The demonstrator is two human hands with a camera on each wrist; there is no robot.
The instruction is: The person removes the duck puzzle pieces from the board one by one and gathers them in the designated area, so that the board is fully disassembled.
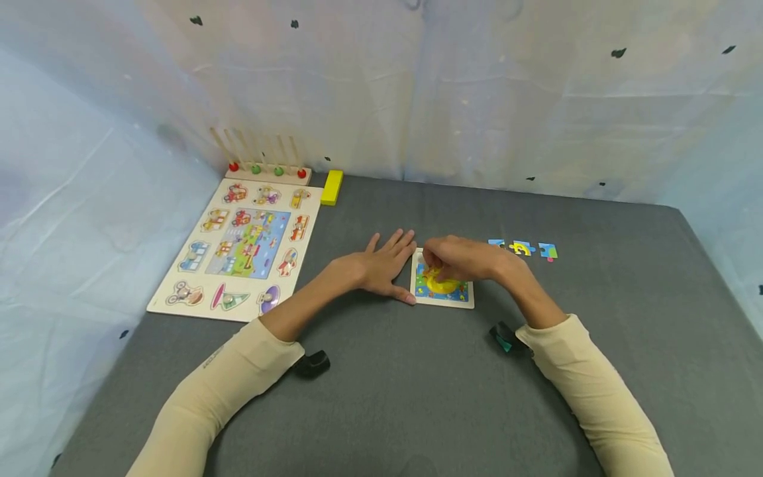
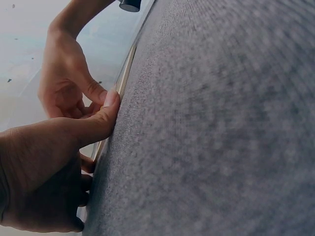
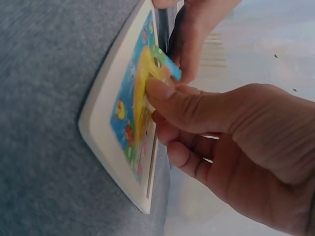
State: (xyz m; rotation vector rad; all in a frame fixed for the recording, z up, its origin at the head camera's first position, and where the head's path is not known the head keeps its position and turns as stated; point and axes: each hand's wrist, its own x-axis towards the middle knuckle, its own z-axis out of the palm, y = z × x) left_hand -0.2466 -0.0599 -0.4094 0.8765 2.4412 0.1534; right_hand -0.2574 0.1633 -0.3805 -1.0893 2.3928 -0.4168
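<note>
A small square jigsaw board [image 1: 444, 305] with a pale wooden rim and a blue and yellow picture lies between the hands. Fingers spread, my left hand [image 1: 386, 266] rests at the board's left side, its thumb [image 2: 109, 105] against the rim. Over the board, my right hand [image 1: 461, 258] pinches a jigsaw piece [image 3: 170, 67] with yellow, green and blue on it. That piece is tilted up from the picture in the right wrist view; fingers hide part of it. Right of the hand lie loose jigsaw pieces [image 1: 522, 248], one with a yellow curve.
At the left lies a large wooden picture puzzle [image 1: 208, 311]. Behind it stands a peg rack [image 1: 268, 176] with red and green beads on rods, next to a yellow block [image 1: 332, 188]. Grey cloth covers the table [image 1: 405, 397]; pale sheeting [image 1: 357, 99] hangs behind it.
</note>
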